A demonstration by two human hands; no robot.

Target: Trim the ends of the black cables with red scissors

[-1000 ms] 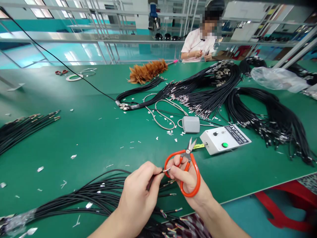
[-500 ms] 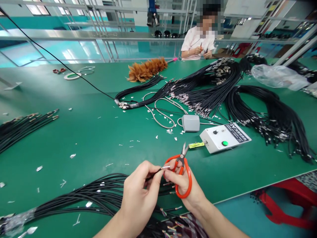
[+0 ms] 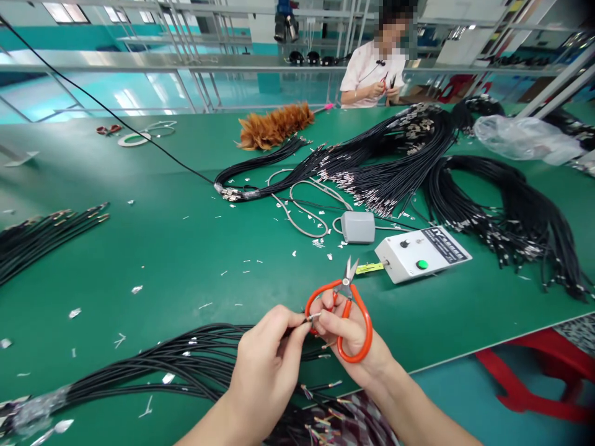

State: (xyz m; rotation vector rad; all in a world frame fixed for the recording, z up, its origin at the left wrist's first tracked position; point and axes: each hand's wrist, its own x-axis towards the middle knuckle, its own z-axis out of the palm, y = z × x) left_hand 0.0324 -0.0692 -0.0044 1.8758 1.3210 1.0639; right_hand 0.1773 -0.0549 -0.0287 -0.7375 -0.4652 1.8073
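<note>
1. Black cable (image 3: 292,329), thin, pinched near its stripped end between thumb and forefinger of the left hand (image 3: 264,365), low in the middle of the view, just above the near edge of the green table (image 3: 186,248).
2. Bare silver tip of that cable, touching the fingertips of the right hand (image 3: 348,337), pressed between thumb and forefinger there.
3. Orange-handled scissors (image 3: 346,313), hanging on the right hand with the fingers through the loops, blades slightly apart and pointing up and away, clear of the cable.
4. Near bundle of black cables (image 3: 162,365), fanned out on the table under and left of both hands, loose stripped ends showing beneath the wrists.
5. White control box (image 3: 421,254) with a green button, just beyond the scissors to the right; grey box (image 3: 357,226) with a pale cord coiled behind it, near the control box.
6. Large piles of black cables (image 3: 502,210) with metal terminals, farther back and to the right; a smaller bundle (image 3: 41,235) at the left edge.
7. Small silver offcuts scattered over the table top.
8. Brown feather duster (image 3: 274,124) at the far side; beyond it, a seated person in a white shirt (image 3: 372,71), with both hands busy at chest height.
</note>
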